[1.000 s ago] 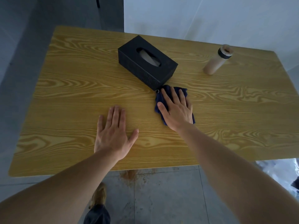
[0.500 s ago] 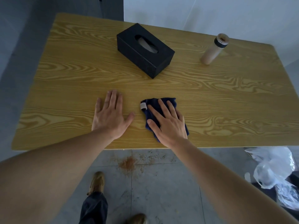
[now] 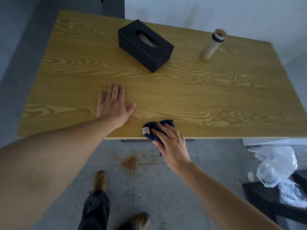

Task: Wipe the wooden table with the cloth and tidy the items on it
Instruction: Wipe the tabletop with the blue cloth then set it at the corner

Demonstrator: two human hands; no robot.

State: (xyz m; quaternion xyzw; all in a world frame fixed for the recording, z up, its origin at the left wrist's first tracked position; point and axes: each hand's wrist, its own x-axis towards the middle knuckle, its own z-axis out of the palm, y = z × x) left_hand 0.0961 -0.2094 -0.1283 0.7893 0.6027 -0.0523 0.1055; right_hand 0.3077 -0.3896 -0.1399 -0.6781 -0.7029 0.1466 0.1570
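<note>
At the near edge of the surface (image 3: pixel 182 90): right hand (image 3: pixel 172 145) pressing a dark blue cloth (image 3: pixel 155 128), half over the lip.

Right grip flat, fingers spread on the cloth, not clenched; most of the cloth hidden under the palm, a pale tag (image 3: pixel 145 130) showing at its left corner. Left hand (image 3: pixel 113 105) up and left of it, open, palm down on bare wood, holding nothing. Beyond both: black tissue box (image 3: pixel 146 47), its contents hard to make out; tan bottle (image 3: pixel 212 44) far right of that, upright. Brown crumbs (image 3: pixel 131 161) on the floor below the right grip.
</note>
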